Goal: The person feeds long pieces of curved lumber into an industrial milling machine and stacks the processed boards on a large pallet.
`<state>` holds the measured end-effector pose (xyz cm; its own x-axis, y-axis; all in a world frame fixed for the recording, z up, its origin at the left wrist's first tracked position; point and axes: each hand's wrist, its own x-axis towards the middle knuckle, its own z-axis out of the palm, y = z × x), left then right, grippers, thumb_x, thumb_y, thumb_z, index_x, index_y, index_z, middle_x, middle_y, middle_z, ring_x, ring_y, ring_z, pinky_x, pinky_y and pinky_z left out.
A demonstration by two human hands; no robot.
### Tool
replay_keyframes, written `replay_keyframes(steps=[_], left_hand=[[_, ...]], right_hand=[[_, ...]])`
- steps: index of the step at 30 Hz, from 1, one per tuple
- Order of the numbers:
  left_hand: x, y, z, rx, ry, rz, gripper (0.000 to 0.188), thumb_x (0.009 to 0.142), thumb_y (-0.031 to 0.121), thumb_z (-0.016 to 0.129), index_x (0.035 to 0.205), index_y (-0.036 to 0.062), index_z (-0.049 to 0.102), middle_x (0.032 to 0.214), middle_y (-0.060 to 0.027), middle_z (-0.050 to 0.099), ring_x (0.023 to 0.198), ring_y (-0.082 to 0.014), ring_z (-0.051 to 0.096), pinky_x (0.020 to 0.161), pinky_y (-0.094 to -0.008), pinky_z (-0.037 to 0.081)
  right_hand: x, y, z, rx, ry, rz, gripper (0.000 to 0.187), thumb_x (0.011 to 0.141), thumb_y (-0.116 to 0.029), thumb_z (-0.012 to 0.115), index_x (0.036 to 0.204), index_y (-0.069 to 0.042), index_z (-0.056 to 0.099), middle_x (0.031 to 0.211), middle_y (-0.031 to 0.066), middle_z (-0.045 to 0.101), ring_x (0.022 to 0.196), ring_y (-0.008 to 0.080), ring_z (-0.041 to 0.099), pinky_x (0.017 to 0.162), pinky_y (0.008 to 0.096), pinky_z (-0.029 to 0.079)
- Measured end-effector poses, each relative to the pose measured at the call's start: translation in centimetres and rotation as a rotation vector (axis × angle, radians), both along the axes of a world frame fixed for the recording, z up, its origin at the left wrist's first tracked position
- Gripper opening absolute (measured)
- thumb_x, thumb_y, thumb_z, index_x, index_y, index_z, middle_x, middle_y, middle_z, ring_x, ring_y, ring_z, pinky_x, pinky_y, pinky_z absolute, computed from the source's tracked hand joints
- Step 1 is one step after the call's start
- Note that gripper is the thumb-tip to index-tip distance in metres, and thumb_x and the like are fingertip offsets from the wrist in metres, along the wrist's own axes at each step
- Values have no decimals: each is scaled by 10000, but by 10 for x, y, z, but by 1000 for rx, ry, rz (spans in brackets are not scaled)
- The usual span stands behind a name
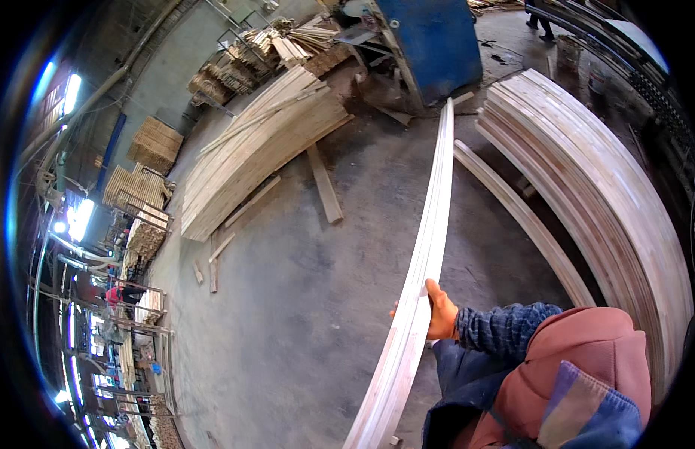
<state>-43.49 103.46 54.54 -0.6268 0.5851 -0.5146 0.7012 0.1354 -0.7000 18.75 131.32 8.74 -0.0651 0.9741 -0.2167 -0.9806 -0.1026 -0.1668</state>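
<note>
My right hand (442,318), in an orange glove, is closed around a long pale wooden board (433,217). Its thumb lies along the near side, and a fingertip shows past the left edge. Lines run lengthwise along the wood; I cannot tell whether it is one piece or several strips together. The board slants from the lower edge up toward a blue panel, and its near end leaves the picture. A blue sleeve (504,325) covers my forearm. My left hand is out of sight.
A tall stack of boards (587,165) stands on the right, with a single timber (527,202) beside it. Another board stack (265,150) is at the far left. Loose pieces, including a plank (323,183), lie on the concrete floor (288,314). The blue panel (430,45) stands at the back.
</note>
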Motion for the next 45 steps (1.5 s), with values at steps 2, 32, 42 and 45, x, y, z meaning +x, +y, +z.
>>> replay_keyframes(steps=[2,32,42,45], left_hand=[[2,80,-11,50,-29,19,958,737,318,881,1571,157,438,1442,-234,593,1358,-405,562,1138,-496,480],[148,971,-341,824,-792,-426,1119,689,229,933,1601,43,313,1624,-269,371,1518,-451,334,1275,-500,283],[90,1260,-321,821,-685,-481,1034,649,521,921,1447,20,495,1297,-232,618,1227,-460,583,1070,-547,470],[94,1314,-285,837,-571,-479,1030,638,539,924,1446,52,510,1280,-228,623,1225,-464,578,1067,-539,472]], right_hand=[[5,49,48,12,286,37,1055,746,-629,885,1512,-42,458,1398,210,612,1385,402,530,1222,675,326],[178,746,237,498,-296,-521,966,787,-740,779,1456,-86,536,1202,127,669,1165,338,668,1121,588,506],[143,1037,215,524,-187,-498,1016,773,-739,803,1456,-55,490,1258,145,625,1241,351,630,1142,597,482],[150,1093,225,558,-209,-501,1003,779,-725,808,1446,-43,497,1267,154,620,1256,365,621,1150,605,473]])
